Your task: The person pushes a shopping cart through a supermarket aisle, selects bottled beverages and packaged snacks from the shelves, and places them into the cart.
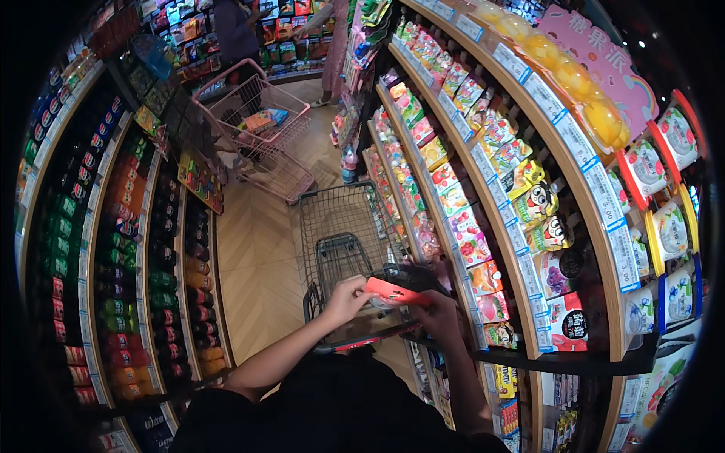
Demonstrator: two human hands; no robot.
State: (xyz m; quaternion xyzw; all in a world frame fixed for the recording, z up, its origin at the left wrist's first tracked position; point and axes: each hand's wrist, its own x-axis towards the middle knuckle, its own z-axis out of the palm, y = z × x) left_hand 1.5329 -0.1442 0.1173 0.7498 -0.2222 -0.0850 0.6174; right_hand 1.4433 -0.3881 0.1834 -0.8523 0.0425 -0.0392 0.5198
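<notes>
Between my two hands is a red packet with a hang-hole slot near its upper edge, held over the near end of a dark wire shopping cart. My left hand grips the packet's left end, fingers closed. At its right end, my right hand is closed on it, partly in shadow. Below the hands runs the cart's handle, close to my body. A folded child seat shows inside the cart.
A pink cart with packages stands ahead, a person beyond it. Candy shelves rise close on the right, with jelly tubs hanging at their end. Drink bottle shelves line the left. Wooden floor lies between.
</notes>
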